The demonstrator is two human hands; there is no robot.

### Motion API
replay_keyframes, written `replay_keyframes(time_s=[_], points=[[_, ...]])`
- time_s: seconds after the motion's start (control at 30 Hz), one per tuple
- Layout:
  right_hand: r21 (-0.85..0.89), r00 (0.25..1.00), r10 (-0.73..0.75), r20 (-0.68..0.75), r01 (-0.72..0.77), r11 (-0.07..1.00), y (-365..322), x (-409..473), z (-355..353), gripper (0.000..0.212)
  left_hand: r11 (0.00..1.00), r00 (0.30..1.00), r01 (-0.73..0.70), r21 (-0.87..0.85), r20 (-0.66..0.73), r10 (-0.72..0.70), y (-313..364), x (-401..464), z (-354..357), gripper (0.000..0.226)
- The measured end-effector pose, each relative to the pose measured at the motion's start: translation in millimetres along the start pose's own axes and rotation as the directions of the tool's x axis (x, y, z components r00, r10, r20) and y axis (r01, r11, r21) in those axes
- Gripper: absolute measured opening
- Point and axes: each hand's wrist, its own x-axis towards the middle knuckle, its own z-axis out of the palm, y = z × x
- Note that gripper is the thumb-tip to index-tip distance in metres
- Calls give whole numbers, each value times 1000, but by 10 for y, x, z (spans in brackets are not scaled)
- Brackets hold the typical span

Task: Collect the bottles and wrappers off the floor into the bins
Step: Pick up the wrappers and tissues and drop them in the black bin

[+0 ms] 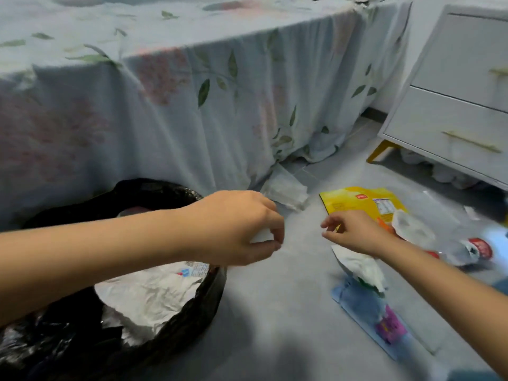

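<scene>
A bin lined with a black bag (176,328) stands at the lower left, with a crumpled silvery wrapper (148,295) inside. My left hand (236,229) hovers over the bin's far rim and pinches a small white scrap (261,236). My right hand (354,232) hangs above the floor with loosely spread fingers and holds nothing. Under and around it lie a yellow wrapper (357,200), a white crumpled wrapper (360,266), a blue packet (368,312) and a clear bottle with a red label (467,247). Another clear wrapper (286,188) rests by the bed.
A bed draped in a floral sheet (192,105) fills the back and left. At the right stands a white drawer cabinet (453,105) on yellow legs. Grey floor (275,312) shows between the bin and the litter.
</scene>
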Motion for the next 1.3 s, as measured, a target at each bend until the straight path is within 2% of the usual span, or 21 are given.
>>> replay_keyframes(time_s=[0.13, 0.37, 0.5, 0.57, 0.63, 0.77, 0.83, 0.93, 1.03, 1.1, 1.17, 1.23, 1.3], points=[[-5, 995, 102, -17, -102, 995, 408, -134, 5, 19, 974, 988, 136, -184, 104, -118, 143, 683, 356, 18], [21, 932, 359, -53, -358, 934, 1189, -270, 255, 36, 925, 900, 365, -108, 297, -320, 390, 1320, 1356, 30], [102, 866, 498, -53, -491, 865, 1392, -338, 448, 51, 819, 821, 540, -193, 335, -462, 459, 1440, 1869, 37], [115, 841, 541, -4, -537, 836, 1446, -342, 537, 64, 790, 797, 576, -211, 358, -486, 496, 1435, 2013, 40], [151, 815, 578, 45, -577, 803, 1453, -320, 603, 68, 777, 787, 591, -217, 365, -497, 511, 1404, 2104, 41], [218, 803, 592, 71, -592, 776, 1392, -254, 804, 75, 783, 811, 574, -241, 300, -503, 543, 1333, 2107, 39], [240, 799, 597, 73, -595, 767, 1332, -225, 890, 67, 772, 817, 573, -276, 277, -506, 563, 1277, 2092, 39], [339, 812, 577, 89, -569, 749, 1183, -222, 926, 34, 712, 806, 591, -379, 253, -535, 586, 1154, 2097, 38], [506, 834, 539, 121, -519, 689, 1063, -275, 972, 15, 563, 745, 649, -511, 278, -606, 589, 1064, 2146, 42], [600, 864, 483, 140, -462, 653, 973, -344, 995, 11, 380, 661, 702, -602, 353, -662, 599, 1034, 2167, 51], [679, 897, 418, 140, -395, 619, 880, -425, 994, 15, 137, 603, 678, -722, 440, -665, 602, 1007, 2197, 59], [754, 922, 365, 129, -330, 568, 758, -507, 953, 18, -67, 568, 623, -780, 509, -647, 617, 994, 2173, 42], [818, 938, 323, 129, -285, 500, 640, -566, 910, 12, -181, 557, 566, -804, 535, -635, 615, 994, 2147, 28]])
